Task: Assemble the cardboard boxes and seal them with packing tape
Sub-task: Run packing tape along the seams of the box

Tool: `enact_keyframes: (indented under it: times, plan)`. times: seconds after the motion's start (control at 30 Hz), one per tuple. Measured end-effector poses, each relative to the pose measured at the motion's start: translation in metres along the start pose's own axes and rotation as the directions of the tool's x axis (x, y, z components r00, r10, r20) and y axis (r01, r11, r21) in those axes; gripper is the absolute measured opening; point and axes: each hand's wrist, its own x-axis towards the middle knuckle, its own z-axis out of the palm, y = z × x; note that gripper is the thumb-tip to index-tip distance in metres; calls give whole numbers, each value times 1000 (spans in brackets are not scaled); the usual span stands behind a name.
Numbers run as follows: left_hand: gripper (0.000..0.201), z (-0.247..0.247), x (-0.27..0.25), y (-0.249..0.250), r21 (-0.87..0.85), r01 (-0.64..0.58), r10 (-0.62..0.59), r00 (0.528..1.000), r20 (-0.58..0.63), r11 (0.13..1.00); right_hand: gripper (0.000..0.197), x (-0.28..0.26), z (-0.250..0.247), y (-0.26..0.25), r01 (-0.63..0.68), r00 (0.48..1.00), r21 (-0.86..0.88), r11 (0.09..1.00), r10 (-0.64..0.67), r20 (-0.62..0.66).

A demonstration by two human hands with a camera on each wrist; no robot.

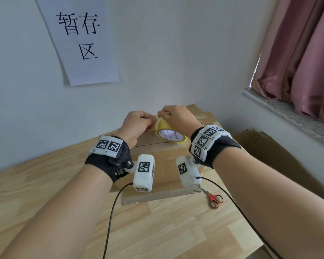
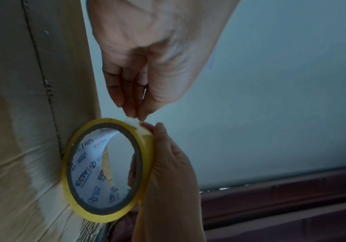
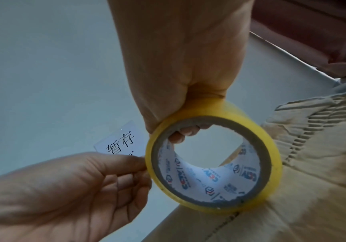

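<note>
I have both hands up at the far end of the box [image 1: 158, 161], which lies on the desk [image 1: 45, 199] close to the corner where the two walls meet. My right hand [image 1: 178, 118] grips the tape [image 1: 169, 134]: in the right wrist view its fingers curl through the core while the palm wraps the yellow outer band. The roll stands on edge, its lower rim touching the cardboard top right at the flap seam. My left hand [image 1: 138, 124] is closed in a pinch at the roll's upper left rim; in the left wrist view the fingertips [image 2: 133, 111] nip a small pale tab of tape there, lifted only a little off the roll.

Room is tight on the far side, since the wall with the paper sign [image 1: 79, 38] rises just behind the box edge. To the right, a second open box [image 1: 266, 144] stands between the desk and the window sill [image 1: 288, 113], with a pink curtain [image 1: 303, 53] hanging above. The near half of the desk is open wood. A loose cardboard strip [image 1: 157, 197] lies against the box's near edge, and red-handled scissors [image 1: 214, 199] rest just right of it.

The wrist cameras and my forearms cover much of the box's top, so I cannot tell whether the seam is taped. The far right flap looks torn and ragged, its fluting showing in the right wrist view. Print inside the core is too small to read fully.
</note>
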Motion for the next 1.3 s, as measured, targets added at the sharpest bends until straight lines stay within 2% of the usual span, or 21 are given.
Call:
enact_keyframes:
  times: [0.2,0.4,0.5,0.7,0.87,1.03,1.1,1.17,1.23,1.3]
  plan:
    - [3,-1,0,8,27,-67,67,998,-10,997,40,1,2,4,11,1000,-130,991,-11,4]
    - [4,2,-5,15,25,-93,92,995,38,995,43,-5,0,-1,-47,999,-63,997,46,-14]
    - [3,4,-4,26,3,-115,114,992,54,993,37,-5,-1,-3,-76,997,-61,995,74,-21]
    - [1,-19,4,20,6,-47,46,997,63,999,45,-8,-2,-1,-58,998,129,990,63,-32]
    - [2,-21,3,9,23,-61,60,997,48,998,24,-4,-3,-1,-33,999,186,982,38,-23]
    - [1,-25,2,3,111,-136,131,990,54,984,10,-3,2,-6,-32,998,205,978,42,-45]
    - [7,-29,2,-1,152,-172,164,984,65,973,10,-3,5,-8,-41,995,193,980,57,-78]
    - [19,-38,3,-5,288,-207,199,978,55,935,11,-3,6,-7,-55,992,196,979,77,-104]
    - [55,-51,4,-11,469,-195,198,979,45,861,11,-3,5,-6,-63,989,210,976,89,-115]
    - [92,-62,2,-21,630,-174,85,982,169,757,11,-2,5,-6,-60,989,207,976,87,-121]
